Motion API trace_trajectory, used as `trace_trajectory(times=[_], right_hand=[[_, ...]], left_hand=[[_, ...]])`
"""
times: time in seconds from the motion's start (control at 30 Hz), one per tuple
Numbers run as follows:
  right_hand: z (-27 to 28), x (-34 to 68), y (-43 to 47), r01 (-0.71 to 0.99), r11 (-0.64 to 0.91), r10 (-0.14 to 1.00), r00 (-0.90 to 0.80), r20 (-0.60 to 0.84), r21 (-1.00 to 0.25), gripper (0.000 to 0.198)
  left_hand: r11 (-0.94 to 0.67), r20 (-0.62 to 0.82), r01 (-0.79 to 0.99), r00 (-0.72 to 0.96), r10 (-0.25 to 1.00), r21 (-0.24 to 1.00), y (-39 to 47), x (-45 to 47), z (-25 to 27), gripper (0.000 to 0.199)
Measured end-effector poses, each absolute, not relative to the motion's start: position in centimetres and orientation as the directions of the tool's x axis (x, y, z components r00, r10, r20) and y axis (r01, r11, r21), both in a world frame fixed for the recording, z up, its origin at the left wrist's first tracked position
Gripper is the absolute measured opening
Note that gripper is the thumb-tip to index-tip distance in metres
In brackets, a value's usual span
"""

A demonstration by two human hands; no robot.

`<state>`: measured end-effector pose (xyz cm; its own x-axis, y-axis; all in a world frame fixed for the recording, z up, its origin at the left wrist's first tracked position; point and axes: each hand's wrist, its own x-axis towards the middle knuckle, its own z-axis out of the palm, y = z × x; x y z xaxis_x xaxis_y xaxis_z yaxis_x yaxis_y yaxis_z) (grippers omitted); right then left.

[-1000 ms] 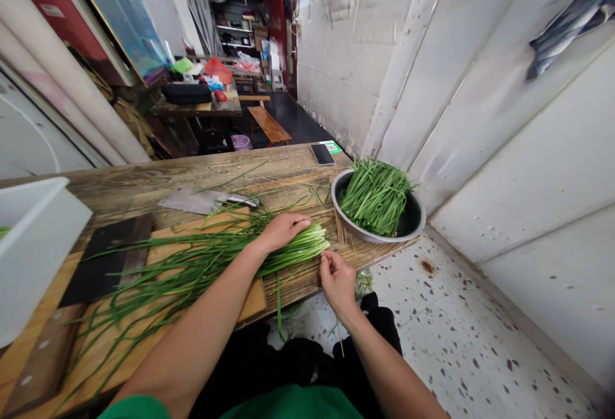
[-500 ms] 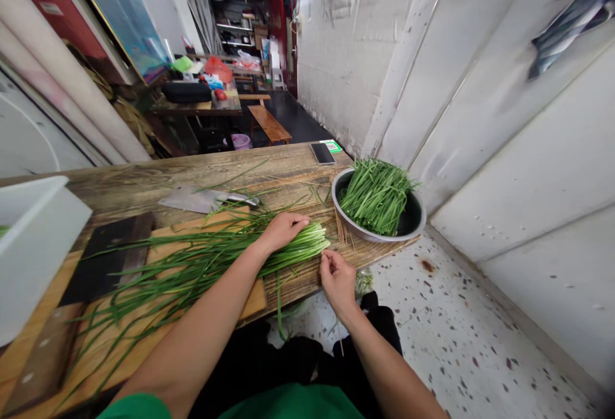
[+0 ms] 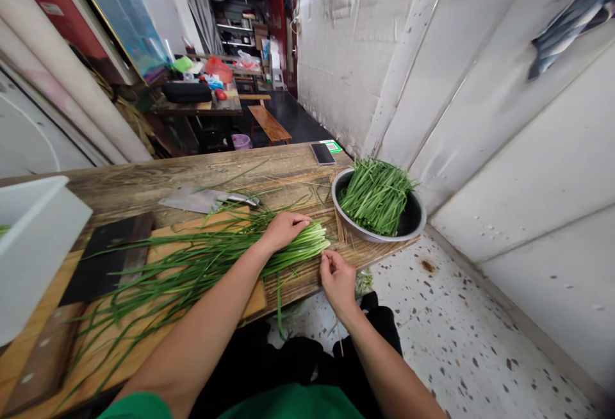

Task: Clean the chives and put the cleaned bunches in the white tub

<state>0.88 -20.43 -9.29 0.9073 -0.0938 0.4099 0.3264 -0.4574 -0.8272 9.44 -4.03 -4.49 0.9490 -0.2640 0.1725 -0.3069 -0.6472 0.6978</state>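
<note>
A long bundle of garlic chives (image 3: pixel 192 265) lies across the wooden board, its pale stem ends pointing right. My left hand (image 3: pixel 284 232) is closed over the bundle near those stem ends, its fingertips partly hidden. Just beyond the stem tips, my right hand (image 3: pixel 339 280) pinches with thumb and forefinger. Below that hand a thin bamboo skewer (image 3: pixel 341 342) sticks out; the part inside the fingers is hidden. Behind the bundle rests a cleaver (image 3: pixel 189 199), and a grey basin (image 3: pixel 339 198) full of chives (image 3: pixel 377 198) stands at the right.
A wooden cutting board (image 3: pixel 254 303) lies under the chives, beside a large dark-bladed knife (image 3: pixel 98 255). A white bin (image 3: pixel 43 239) stands at the left. Bamboo skewers (image 3: pixel 342 230) lie by the basin. A phone (image 3: pixel 322 154) sits at the table's far edge.
</note>
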Motion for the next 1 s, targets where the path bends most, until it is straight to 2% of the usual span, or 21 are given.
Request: trace_trajectory(times=[0.6,1.0], right_hand=[[-9.45,0.92,-20.43,0.312,-0.443,-0.090,0.917,0.388,-0.840,0.023],[-9.56,1.05,-20.41,0.314,-0.435,-0.094,0.916,0.390,-0.844,0.023]], left_hand=[[-0.655,0.140,-0.257,0.964,-0.227,0.711,-4.24,9.39,-4.32,0.034],[-0.631,0.150,-0.279,0.956,-0.251,0.723,-4.18,9.43,-4.41,0.032]])
